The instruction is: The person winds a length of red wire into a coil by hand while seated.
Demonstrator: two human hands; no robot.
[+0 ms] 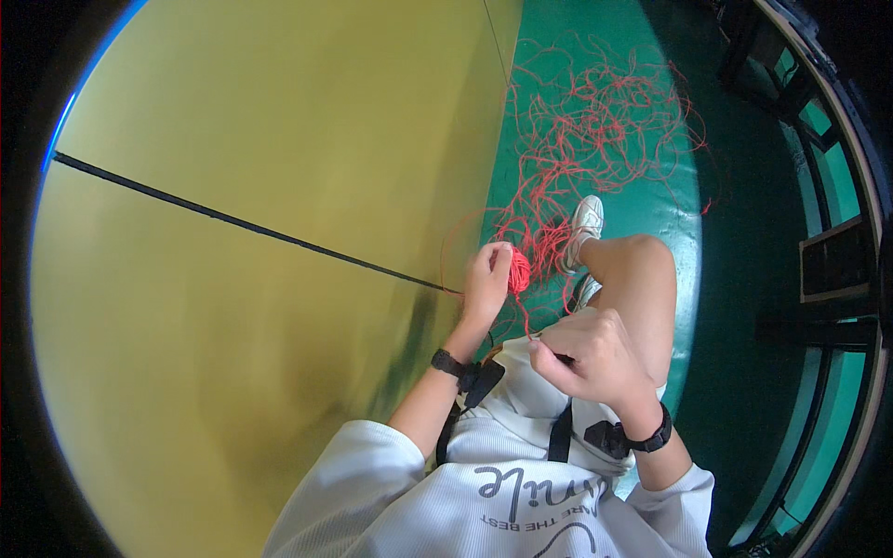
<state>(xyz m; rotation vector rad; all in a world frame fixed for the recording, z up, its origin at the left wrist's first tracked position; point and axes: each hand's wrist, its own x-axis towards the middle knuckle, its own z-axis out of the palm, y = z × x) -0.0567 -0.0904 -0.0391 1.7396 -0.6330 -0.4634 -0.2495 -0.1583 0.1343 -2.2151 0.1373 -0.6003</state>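
A big yellow panel (233,353) fills the left side, and its right edge runs beside the green floor (688,270), where a messy red string tangle (605,121) spreads out by that edge, with some room on the floor to the right of the bent leg (646,279). The right hand (595,358) is over the lap, and the left hand (488,279) is near the panel's edge, its grip curled around a small red ball (519,272). The right grip is pinched on a thin strand (522,314) that crosses the little gap between the hands.
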